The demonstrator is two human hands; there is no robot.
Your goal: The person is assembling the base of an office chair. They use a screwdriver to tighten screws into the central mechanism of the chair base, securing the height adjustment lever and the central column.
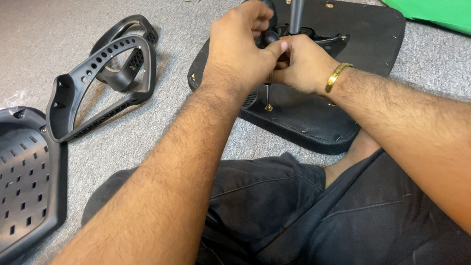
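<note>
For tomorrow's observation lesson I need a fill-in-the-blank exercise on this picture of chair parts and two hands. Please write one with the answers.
1. Both hands, left hand and right hand, work on the upturned black ____ of a chair.
2. The right wrist wears a ____-coloured bangle.
3. The two armrests lie on grey ____.
4. The perforated backrest lies at the picture's ____ edge.

Missing words: seat; gold; carpet; left

A carpeted indoor room, likely a home or office, is shown. Grey carpet (147,127) covers the floor, where unassembled office chair parts are spread: 2 armrests (98,83), a perforated backrest (27,181) and an upturned seat (314,122).
</note>
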